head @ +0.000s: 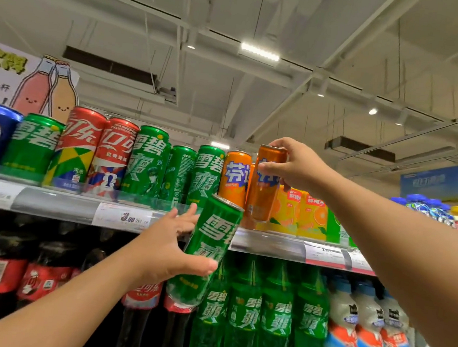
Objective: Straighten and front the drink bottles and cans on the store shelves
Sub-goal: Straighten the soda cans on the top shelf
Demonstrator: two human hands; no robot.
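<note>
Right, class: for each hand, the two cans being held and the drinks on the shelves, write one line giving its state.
Left hand: grips the green can.
Green can: off the shelf, tilted, label outward.
Right hand: pinches the orange can near its top.
Orange can: roughly upright at the top shelf edge, label turned partly away.
Shelved cans: upright, several leaning.
Green bottles: upright, labels forward.

Store interior under a pale grey ceiling (267, 13) crossed by beams and hanging wires. Lit strip lights (260, 51), small round spotlights (372, 111), dark vent slots (110, 66). Cartoon bottle sign (28, 81) upper left; blue palm-tree banner (445, 179) far right.
</note>
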